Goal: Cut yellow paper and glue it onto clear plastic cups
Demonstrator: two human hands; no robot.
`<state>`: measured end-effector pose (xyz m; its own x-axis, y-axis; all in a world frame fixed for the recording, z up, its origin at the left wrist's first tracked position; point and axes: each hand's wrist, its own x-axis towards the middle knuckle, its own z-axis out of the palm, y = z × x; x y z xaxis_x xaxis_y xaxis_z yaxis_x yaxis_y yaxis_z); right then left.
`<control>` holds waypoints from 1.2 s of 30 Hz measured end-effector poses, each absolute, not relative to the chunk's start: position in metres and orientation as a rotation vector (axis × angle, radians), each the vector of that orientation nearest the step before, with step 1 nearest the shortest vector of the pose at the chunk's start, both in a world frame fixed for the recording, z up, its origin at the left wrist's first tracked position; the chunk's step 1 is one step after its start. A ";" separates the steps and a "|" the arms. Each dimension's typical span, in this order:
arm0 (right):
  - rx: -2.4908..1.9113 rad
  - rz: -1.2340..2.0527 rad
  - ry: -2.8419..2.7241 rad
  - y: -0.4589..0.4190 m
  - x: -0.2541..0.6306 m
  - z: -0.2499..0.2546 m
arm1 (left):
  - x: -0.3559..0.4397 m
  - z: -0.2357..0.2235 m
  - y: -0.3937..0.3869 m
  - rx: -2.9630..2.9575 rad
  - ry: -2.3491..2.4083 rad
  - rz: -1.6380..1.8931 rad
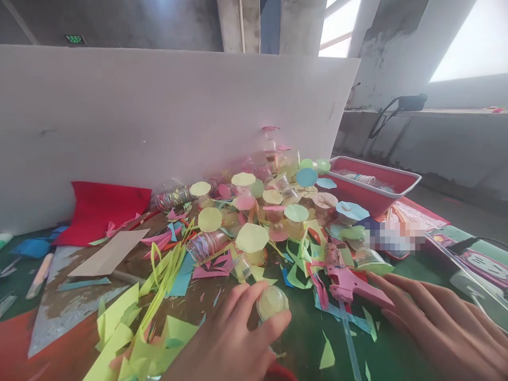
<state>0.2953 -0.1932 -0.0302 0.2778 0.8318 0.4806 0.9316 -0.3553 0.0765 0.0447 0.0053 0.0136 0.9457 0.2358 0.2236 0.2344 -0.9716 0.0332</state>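
My left hand [246, 330] is closed around a small clear plastic cup [273, 303] with pale green at its end, thumb and fingers gripping its sides. My right hand [440, 323] reaches in from the right, fingers stretched out, holding nothing that shows. Its fingertips are beside the handle of a pink hot glue gun [353, 286], which lies with a clear glue stick [349, 338] sticking out of its rear. Just beyond those fingertips lies a clear cup with a green paper piece [373, 263]. Whether they touch it, I cannot tell.
Several cups topped with coloured paper discs [252, 237] are heaped mid-table. Yellow paper strips [170, 275] and scraps lie left, near red felt [107, 211] and a beige card [111, 253]. A pink bin [365, 193] stands back right. A white panel [159, 116] rises behind.
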 end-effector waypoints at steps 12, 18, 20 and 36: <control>-2.396 -0.654 -1.785 -0.187 0.299 -0.061 | 0.042 -0.001 0.024 3.241 0.156 0.169; -2.365 -0.657 -1.727 -0.182 0.298 -0.062 | 0.037 -0.012 0.027 3.262 0.137 0.214; -2.380 -0.599 -1.726 -0.181 0.299 -0.062 | 0.036 -0.015 0.028 3.258 0.138 0.220; -2.232 -0.491 -1.425 -0.181 0.295 -0.056 | 0.034 -0.024 0.035 3.268 0.065 0.380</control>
<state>0.2950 -0.1808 -0.0556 0.4047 0.7546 0.5164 0.9126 -0.3691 -0.1758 0.0340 0.0352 -0.0237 0.9727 0.0216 0.2309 0.0559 -0.9881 -0.1432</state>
